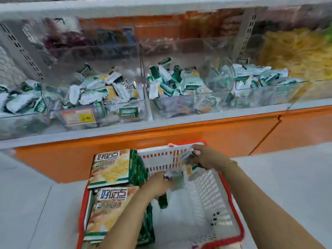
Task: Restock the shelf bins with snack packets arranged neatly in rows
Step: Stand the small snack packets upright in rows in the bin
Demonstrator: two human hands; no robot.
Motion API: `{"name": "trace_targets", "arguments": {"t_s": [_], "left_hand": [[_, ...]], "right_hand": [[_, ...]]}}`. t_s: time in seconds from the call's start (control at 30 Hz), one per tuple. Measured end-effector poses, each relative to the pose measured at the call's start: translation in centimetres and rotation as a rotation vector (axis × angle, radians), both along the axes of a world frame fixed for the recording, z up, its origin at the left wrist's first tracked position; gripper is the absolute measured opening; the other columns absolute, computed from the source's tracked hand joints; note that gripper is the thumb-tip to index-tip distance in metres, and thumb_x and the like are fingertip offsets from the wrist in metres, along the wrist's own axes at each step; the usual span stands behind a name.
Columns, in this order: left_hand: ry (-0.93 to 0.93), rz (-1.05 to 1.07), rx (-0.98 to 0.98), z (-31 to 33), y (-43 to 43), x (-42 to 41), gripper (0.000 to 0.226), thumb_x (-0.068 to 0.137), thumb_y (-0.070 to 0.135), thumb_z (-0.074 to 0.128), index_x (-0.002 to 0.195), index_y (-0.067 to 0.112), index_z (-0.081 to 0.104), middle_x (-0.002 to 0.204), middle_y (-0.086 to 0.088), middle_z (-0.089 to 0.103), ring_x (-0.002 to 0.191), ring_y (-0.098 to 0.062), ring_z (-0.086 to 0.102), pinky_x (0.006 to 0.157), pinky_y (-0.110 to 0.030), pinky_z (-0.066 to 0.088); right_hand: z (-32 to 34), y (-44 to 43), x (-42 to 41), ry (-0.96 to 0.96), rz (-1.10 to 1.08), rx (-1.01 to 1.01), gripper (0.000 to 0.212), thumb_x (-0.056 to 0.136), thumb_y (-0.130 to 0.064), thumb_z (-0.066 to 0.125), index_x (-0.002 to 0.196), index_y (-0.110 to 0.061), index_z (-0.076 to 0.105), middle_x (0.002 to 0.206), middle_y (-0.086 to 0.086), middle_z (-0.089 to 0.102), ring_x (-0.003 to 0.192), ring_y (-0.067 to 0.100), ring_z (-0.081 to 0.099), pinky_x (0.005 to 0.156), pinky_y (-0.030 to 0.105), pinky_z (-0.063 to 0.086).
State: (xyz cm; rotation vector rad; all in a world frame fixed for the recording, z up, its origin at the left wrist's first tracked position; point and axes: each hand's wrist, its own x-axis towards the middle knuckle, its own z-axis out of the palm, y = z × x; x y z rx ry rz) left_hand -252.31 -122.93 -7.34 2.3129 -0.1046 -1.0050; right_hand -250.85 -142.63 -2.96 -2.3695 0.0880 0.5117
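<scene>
A white basket with a red rim (235, 220) stands on the floor below the shelf. Two green snack boxes (111, 168) lie in its left half. My left hand (158, 184) grips a bunch of small white and green snack packets (177, 180) over the basket's middle. My right hand (204, 155) holds more packets, blurred, at the basket's far wall. Above, clear shelf bins (179, 103) hold loose heaps of the same packets (100, 87).
An orange shelf base (179, 133) runs across behind the basket. A yellow price label (79, 117) sits on the left bin's front. At the far right a bin holds yellow packets (294, 51). Grey floor tiles (287, 177) surround the basket.
</scene>
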Motion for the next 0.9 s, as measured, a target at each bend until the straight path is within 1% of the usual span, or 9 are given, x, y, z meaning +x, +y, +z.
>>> {"name": "trace_targets", "arguments": {"t_s": [0.07, 0.13, 0.27, 0.43, 0.57, 0.67, 0.73, 0.8, 0.9], "left_hand": [[0.084, 0.085, 0.018, -5.6, -1.6, -2.2, 0.044, 0.095, 0.036, 0.050, 0.130, 0.009, 0.047, 0.135, -0.009, 0.052, 0.116, -0.021, 0.052, 0.087, -0.026, 0.042], [0.126, 0.139, 0.074, -9.5, -2.6, -4.1, 0.029, 0.097, 0.030, 0.047, 0.116, 0.009, 0.049, 0.129, -0.013, 0.055, 0.114, -0.026, 0.053, 0.086, -0.025, 0.042], [0.145, 0.145, 0.104, -13.6, -3.2, -6.0, 0.028, 0.097, 0.020, 0.045, 0.119, 0.003, 0.047, 0.124, -0.016, 0.055, 0.111, -0.028, 0.054, 0.083, -0.024, 0.042], [0.201, 0.022, 0.170, -15.7, -3.3, -6.5, 0.037, 0.096, 0.018, 0.046, 0.131, 0.005, 0.042, 0.132, -0.016, 0.049, 0.118, -0.027, 0.050, 0.093, -0.027, 0.041], [0.258, 0.017, 0.195, -15.0, -3.8, -5.8, 0.038, 0.096, 0.012, 0.045, 0.134, 0.004, 0.043, 0.140, -0.015, 0.046, 0.126, -0.027, 0.046, 0.102, -0.027, 0.035], [0.210, 0.032, 0.171, -12.3, -4.5, -4.9, 0.041, 0.098, 0.009, 0.041, 0.138, 0.003, 0.038, 0.144, -0.016, 0.040, 0.130, -0.028, 0.042, 0.105, -0.028, 0.034], [0.100, 0.020, 0.119, -9.2, -5.0, -4.2, 0.040, 0.098, 0.009, 0.040, 0.138, 0.002, 0.040, 0.145, -0.016, 0.040, 0.131, -0.027, 0.041, 0.105, -0.028, 0.034], [-0.033, 0.004, 0.043, -5.3, -5.1, -3.3, 0.039, 0.099, 0.014, 0.040, 0.137, 0.004, 0.044, 0.144, -0.014, 0.042, 0.129, -0.026, 0.043, 0.104, -0.027, 0.034], [-0.205, -0.012, -0.047, 1.5, -4.0, -1.1, 0.028, 0.099, 0.024, 0.043, 0.104, 0.007, 0.065, 0.111, -0.014, 0.065, 0.083, -0.018, 0.061, 0.070, -0.022, 0.046]], "right_hand": [[-5.4, 0.7, -0.6, 0.111, 0.033, -0.121, 0.036, 0.093, -0.016, 0.057, 0.127, -0.005, 0.051, 0.112, 0.008, 0.062, 0.088, 0.020, 0.061, 0.071, 0.015, 0.046], [-9.9, 1.3, -1.3, 0.225, 0.093, -0.277, 0.037, 0.095, -0.015, 0.052, 0.129, -0.004, 0.045, 0.127, 0.015, 0.057, 0.111, 0.029, 0.057, 0.089, 0.030, 0.044], [-15.9, 1.9, -3.1, 0.352, 0.112, -0.379, 0.037, 0.094, -0.014, 0.051, 0.129, -0.006, 0.043, 0.124, 0.017, 0.057, 0.112, 0.029, 0.057, 0.089, 0.031, 0.045], [-20.3, 2.2, -5.2, 0.497, 0.126, -0.361, 0.035, 0.098, -0.014, 0.043, 0.131, -0.006, 0.041, 0.128, 0.020, 0.053, 0.116, 0.028, 0.054, 0.091, 0.031, 0.043], [-20.0, 2.2, -5.4, 0.597, 0.218, -0.394, 0.034, 0.094, -0.012, 0.049, 0.126, -0.009, 0.038, 0.130, 0.022, 0.051, 0.117, 0.031, 0.053, 0.092, 0.035, 0.044], [-16.6, 2.2, -3.9, 0.610, 0.222, -0.401, 0.047, 0.095, -0.010, 0.050, 0.138, -0.002, 0.035, 0.135, 0.021, 0.047, 0.120, 0.033, 0.052, 0.095, 0.035, 0.047], [-13.2, 2.3, -1.9, 0.584, 0.203, -0.376, 0.039, 0.095, -0.009, 0.049, 0.132, 0.003, 0.046, 0.129, 0.019, 0.055, 0.110, 0.028, 0.059, 0.091, 0.034, 0.051], [-8.6, 2.8, 0.2, 0.512, 0.143, -0.309, 0.025, 0.095, -0.012, 0.051, 0.113, 0.001, 0.061, 0.100, 0.013, 0.069, 0.076, 0.018, 0.067, 0.064, 0.026, 0.053], [0.6, 3.7, 2.4, 0.254, 0.178, -0.330, 0.027, 0.097, -0.022, 0.050, 0.071, -0.019, 0.059, 0.057, -0.002, 0.058, 0.035, 0.002, 0.050, 0.040, 0.017, 0.040]]}}
